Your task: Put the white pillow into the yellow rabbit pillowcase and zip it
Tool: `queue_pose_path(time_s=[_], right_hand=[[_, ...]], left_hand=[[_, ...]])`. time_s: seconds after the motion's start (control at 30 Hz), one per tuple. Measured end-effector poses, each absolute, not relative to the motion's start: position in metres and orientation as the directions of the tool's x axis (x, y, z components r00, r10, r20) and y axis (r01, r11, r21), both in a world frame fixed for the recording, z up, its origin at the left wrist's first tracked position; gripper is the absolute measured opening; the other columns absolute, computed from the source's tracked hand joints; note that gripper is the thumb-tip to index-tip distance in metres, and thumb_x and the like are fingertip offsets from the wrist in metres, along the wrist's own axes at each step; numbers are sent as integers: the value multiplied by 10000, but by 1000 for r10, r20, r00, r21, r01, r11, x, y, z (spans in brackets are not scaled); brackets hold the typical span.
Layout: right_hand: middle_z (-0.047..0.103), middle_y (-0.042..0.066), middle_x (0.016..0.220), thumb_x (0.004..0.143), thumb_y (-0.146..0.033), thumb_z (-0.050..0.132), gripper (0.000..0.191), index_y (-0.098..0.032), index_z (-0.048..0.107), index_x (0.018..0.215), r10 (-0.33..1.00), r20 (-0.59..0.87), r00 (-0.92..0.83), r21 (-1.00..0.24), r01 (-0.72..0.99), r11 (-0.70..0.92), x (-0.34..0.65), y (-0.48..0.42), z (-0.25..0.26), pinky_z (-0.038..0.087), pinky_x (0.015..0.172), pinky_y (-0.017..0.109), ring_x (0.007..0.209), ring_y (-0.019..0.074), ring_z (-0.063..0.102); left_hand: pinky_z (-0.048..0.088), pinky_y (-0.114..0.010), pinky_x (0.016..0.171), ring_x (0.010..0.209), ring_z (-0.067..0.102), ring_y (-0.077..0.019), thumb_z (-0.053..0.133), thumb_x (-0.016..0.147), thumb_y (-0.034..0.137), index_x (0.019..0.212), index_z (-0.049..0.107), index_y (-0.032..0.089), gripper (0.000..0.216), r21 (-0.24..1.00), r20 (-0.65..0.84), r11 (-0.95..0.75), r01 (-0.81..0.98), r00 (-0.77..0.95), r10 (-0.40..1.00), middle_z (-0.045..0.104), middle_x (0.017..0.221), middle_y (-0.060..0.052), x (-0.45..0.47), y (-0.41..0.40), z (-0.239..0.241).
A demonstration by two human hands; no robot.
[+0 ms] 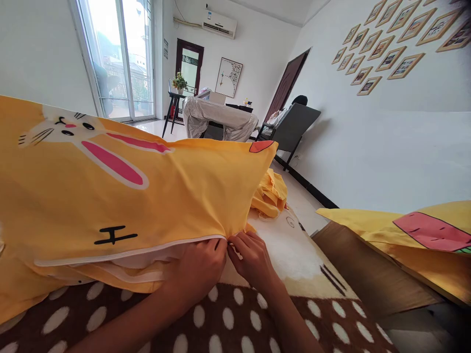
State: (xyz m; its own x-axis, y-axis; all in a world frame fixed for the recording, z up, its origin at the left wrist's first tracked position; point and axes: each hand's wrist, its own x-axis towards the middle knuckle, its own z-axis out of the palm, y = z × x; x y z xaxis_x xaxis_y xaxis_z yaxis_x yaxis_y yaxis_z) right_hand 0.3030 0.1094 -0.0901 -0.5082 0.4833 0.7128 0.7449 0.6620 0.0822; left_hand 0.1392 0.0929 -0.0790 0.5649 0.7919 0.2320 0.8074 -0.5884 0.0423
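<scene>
A stuffed yellow pillowcase [184, 186] with a white rabbit print and pink ears lies across the left and middle of the view. Along its lower edge runs a white zipper [121, 250], gaping over pale lining. My left hand [204, 262] is closed on the pillowcase's zipper edge near its right end. Beside it, my right hand [253, 257] pinches the fabric at the same corner, fingertips almost touching the left ones. Whatever small part sits between the fingertips, such as a zipper pull, is hidden.
Beneath lies a brown blanket [228, 317] with white dots and a cream section. Crumpled yellow fabric [272, 193] rests behind the pillowcase. More yellow printed cloth [368, 223] lies on a brown surface [360, 264] at right. Farther off stand a covered table [217, 112] and a dark chair [294, 125].
</scene>
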Motion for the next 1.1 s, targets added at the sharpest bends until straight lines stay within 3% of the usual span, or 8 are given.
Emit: queue_pose_path(time_s=[0.2, 0.6, 0.9, 1.1], right_hand=[[530, 8, 603, 902, -103, 452, 232, -202, 521, 704, 475, 710, -520, 105, 745, 659, 300, 108, -89, 352, 578, 293, 563, 153, 462], [520, -2, 596, 901, -99, 461, 241, -203, 507, 688, 461, 682, -567, 181, 742, 645, 304, 110, -88, 340, 599, 281, 557, 145, 454], [526, -18, 587, 887, -140, 497, 167, -201, 549, 740, 545, 698, -464, 33, 782, 623, 325, 123, -93, 356, 591, 250, 541, 125, 453], [555, -21, 586, 886, -137, 505, 146, -195, 549, 760, 554, 699, -453, 7, 778, 628, 330, 125, -95, 362, 598, 242, 530, 117, 456]], left_hand=[[455, -300, 499, 693, 639, -240, 378, 848, 31, 881, 580, 149, 236, -56, 253, -591, 805, 584, 771, 618, 820, -82, 139, 90, -81], [509, -343, 583, 738, 663, -257, 352, 841, 11, 844, 644, 133, 316, -8, 132, -563, 827, 559, 819, 666, 827, -111, 142, 83, -70], [457, -350, 562, 675, 656, -262, 319, 852, 34, 818, 660, 138, 358, 47, 135, -396, 917, 387, 912, 656, 759, -112, 130, 77, -56], [422, -337, 567, 695, 657, -273, 325, 813, -1, 823, 655, 142, 359, 18, 12, -346, 938, 346, 938, 658, 777, -109, 121, 74, -38]])
